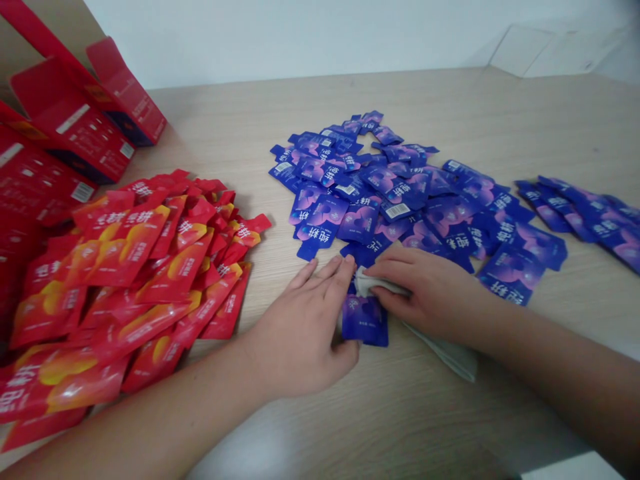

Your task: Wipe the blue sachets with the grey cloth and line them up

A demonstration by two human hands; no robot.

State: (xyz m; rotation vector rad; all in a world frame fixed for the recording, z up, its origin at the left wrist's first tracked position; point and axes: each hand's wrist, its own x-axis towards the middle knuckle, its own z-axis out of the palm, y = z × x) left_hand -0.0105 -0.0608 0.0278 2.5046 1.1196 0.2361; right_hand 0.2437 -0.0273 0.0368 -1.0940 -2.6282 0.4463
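Observation:
A single blue-purple sachet (pixel 366 325) lies flat on the table in front of me. My left hand (pixel 313 327) rests against its left side, fingers stretched out and the thumb near its lower part. In my right hand (pixel 425 290) is a pale cloth (pixel 445 353), pinched between thumb and fingers and pressed on the upper part of that sachet. The cloth's loose end trails over the table below the hand. Just beyond my hands spreads a heap of blue-purple sachets (pixel 360 217), some of it hidden behind my right hand.
A pile of red-orange sachets (pixel 150 267) fills the left. Red cardboard boxes (pixel 75 127) stand behind it, near the wall. More blue-purple sachets (pixel 590 213) lie at the right edge. A white object (pixel 540 50) sits at the back right on the wooden table (pixel 220 113).

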